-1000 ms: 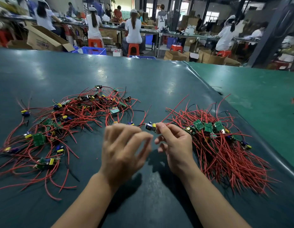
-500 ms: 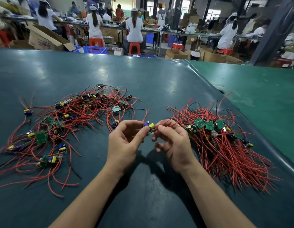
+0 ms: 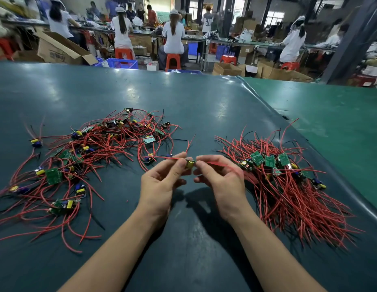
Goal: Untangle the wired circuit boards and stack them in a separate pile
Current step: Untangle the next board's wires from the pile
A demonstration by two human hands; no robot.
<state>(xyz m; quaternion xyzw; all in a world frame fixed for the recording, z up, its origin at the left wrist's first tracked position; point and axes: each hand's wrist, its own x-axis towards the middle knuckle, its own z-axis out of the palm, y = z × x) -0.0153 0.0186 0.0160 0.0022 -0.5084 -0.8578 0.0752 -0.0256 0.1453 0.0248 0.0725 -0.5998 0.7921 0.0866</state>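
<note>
step in hand: one circuit board (image 3: 190, 163) is lifted above the table (image 3: 204, 114), at the centre, between the two heaps. the left hand (image 3: 162, 184) pinches its left side with thumb and fingertips; the right hand (image 3: 222, 182) pinches its right side. a red wire (image 3: 168, 158) runs from the board leftward toward the tangled pile (image 3: 82, 157), and another appears to trail right under the right hand, though blur makes its path uncertain.

judgement: the board is nearly free of the tangle but not yet stacked. the next move calls for drawing the left wire clear of the tangled pile without dragging neighbouring boards along, then carrying the board right and laying it on the sorted pile (image 3: 278, 178), board end far, wires near, to match the rest.

surface: a dark green mat covers the table; a lighter green table (image 3: 331, 114) adjoins on the right.

room: a workshop. at the far side, workers (image 3: 173, 36) sit on red stools (image 3: 172, 61) at long benches, with cardboard boxes (image 3: 56, 49) and a blue crate (image 3: 122, 63) on the floor.
</note>
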